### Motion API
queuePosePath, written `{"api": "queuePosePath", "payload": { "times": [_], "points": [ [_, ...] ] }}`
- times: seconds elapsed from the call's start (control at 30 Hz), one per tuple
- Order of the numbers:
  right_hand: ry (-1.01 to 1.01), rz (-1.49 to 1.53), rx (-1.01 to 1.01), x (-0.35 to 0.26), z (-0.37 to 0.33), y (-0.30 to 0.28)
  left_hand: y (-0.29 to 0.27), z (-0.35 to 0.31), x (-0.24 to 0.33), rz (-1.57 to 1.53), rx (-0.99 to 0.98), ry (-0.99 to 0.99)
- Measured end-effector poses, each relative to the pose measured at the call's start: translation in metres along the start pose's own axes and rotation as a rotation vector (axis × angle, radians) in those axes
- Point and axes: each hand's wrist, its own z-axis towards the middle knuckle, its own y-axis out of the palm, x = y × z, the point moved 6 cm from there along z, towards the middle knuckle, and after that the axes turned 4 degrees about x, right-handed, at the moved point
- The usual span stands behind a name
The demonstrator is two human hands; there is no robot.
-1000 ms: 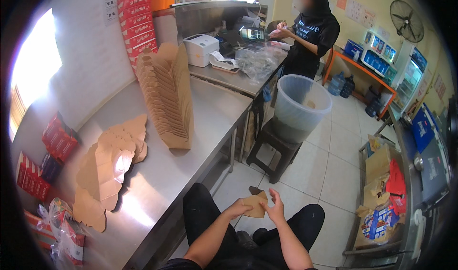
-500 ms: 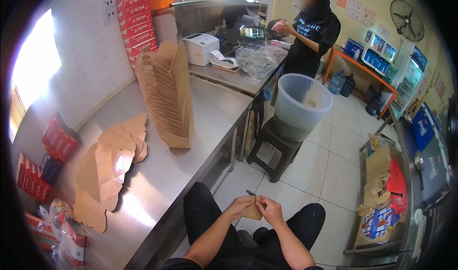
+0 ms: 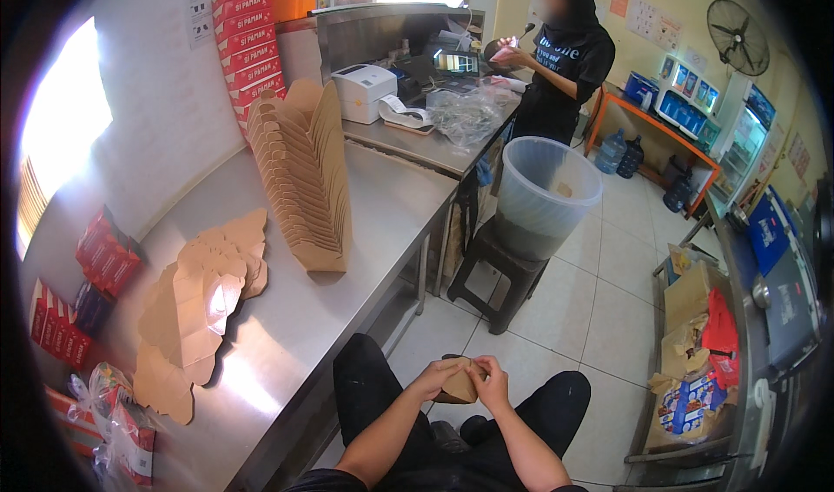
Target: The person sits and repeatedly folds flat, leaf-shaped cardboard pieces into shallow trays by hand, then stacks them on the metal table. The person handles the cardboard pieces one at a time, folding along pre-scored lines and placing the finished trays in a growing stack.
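Between my knees I hold a small brown cardboard tray (image 3: 458, 389), partly folded. My left hand (image 3: 434, 379) pinches its left upper edge. My right hand (image 3: 493, 382) grips the opposite edge, fingers bent and close to the left ones. Part of the cardboard is hidden behind my fingers. On the steel counter (image 3: 304, 318) to my left lie several flat brown cardboard blanks (image 3: 178, 310), overlapping one another. Beyond them leans a tall nested stack of folded cardboard trays (image 3: 304, 179).
Ahead, a large translucent tub (image 3: 547, 197) sits on a dark stool (image 3: 495, 275). Behind it a co-worker (image 3: 569, 58) stands at the far counter. A white label printer (image 3: 365, 90) and plastic bags (image 3: 465, 114) are there. Red boxes (image 3: 248, 36) are stacked by the wall.
The cardboard in my hands has spread wider, with its dark far edge turned. My right hand has shifted slightly. The co-worker's hands have moved a little, and a dark rounded utensil shows there.
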Motion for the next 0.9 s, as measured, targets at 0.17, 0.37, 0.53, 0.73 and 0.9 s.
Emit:
{"api": "queuePosePath", "payload": {
  "times": [0.17,0.37,0.53,0.73,0.9],
  "points": [
    [0.179,0.240,-0.012,0.033,0.002,0.003,0.003,0.001,-0.002,0.024,-0.059,0.015],
    [0.319,0.373,-0.058,0.043,0.005,0.004,0.001,0.001,-0.003,0.046,-0.070,0.020],
    [0.267,0.474,-0.083,0.049,0.005,0.003,0.006,-0.005,0.000,0.028,-0.082,-0.003],
    [0.236,0.340,-0.106,0.046,0.004,0.006,0.002,-0.007,0.000,0.000,-0.035,-0.055],
    [0.237,0.353,-0.320,0.038,0.008,-0.001,-0.012,-0.002,-0.011,-0.111,-0.065,-0.171]
  ]
}}
